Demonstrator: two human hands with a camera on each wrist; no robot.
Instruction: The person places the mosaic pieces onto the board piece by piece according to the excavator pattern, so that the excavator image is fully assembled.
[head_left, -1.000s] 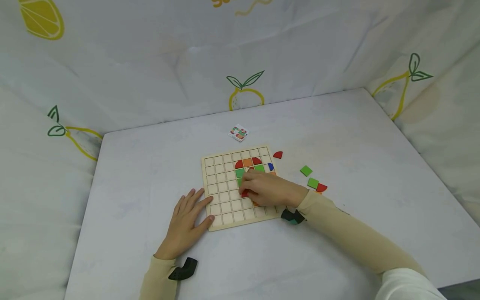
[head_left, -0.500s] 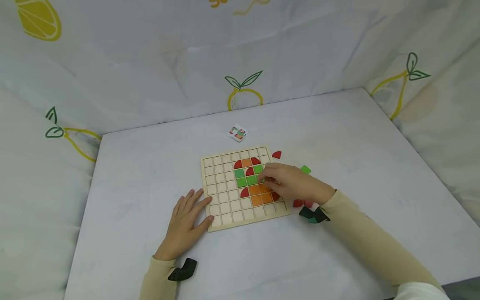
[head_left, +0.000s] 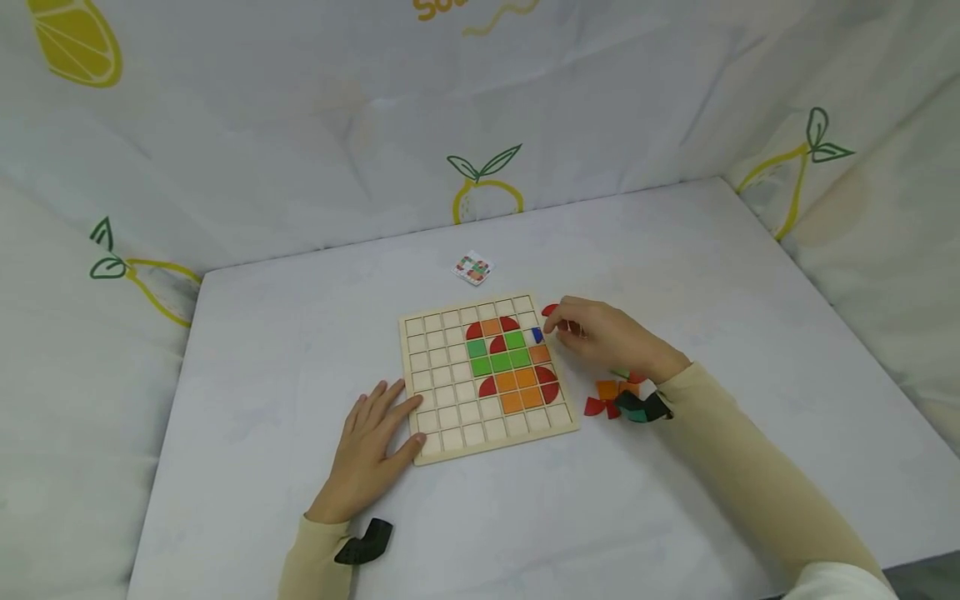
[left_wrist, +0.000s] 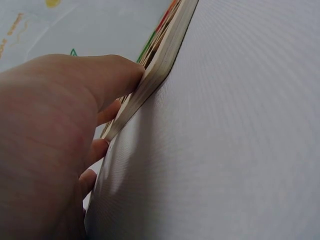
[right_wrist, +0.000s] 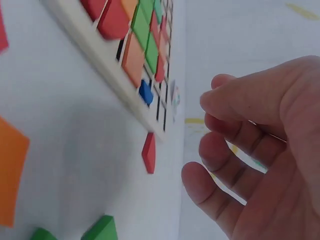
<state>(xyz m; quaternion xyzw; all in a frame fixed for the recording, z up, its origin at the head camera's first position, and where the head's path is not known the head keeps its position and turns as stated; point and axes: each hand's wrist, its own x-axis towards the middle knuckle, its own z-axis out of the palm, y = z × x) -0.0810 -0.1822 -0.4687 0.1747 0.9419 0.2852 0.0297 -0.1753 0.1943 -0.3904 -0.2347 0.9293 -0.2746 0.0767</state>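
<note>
Board (head_left: 447,414): laid flat on the table (head_left: 247,400) at the centre of the frame; set tiles (head_left: 500,362) in red, green and orange are grouped in its right half.
Left hand (head_left: 362,462): spread at lower left; nearly straight fingers (head_left: 403,411) and the thumb are rested on the board's left edge. The board could be skewed if it is pressed unevenly.
Right hand (head_left: 603,335): held just off the board's right edge; its fingers are loosely curved, with a narrow gap to the thumb, and no tile is seen in them.
Red tile (right_wrist: 149,154): placed on the table beside the board's corner; it is partly covered by the fingers in the head view. It could be knocked away if the hand is lowered carelessly.
Blue tile (head_left: 537,335): seated beside the right rim; whether it lies flat cannot be told. It could be brushed askew by a passing fingertip.
Loose tiles (head_left: 607,389): scattered at centre right, partly hidden under the wrist and its black device (head_left: 655,407); they cannot be counted.
Card (head_left: 473,267): set above the board; its pattern is too small to be read.
</note>
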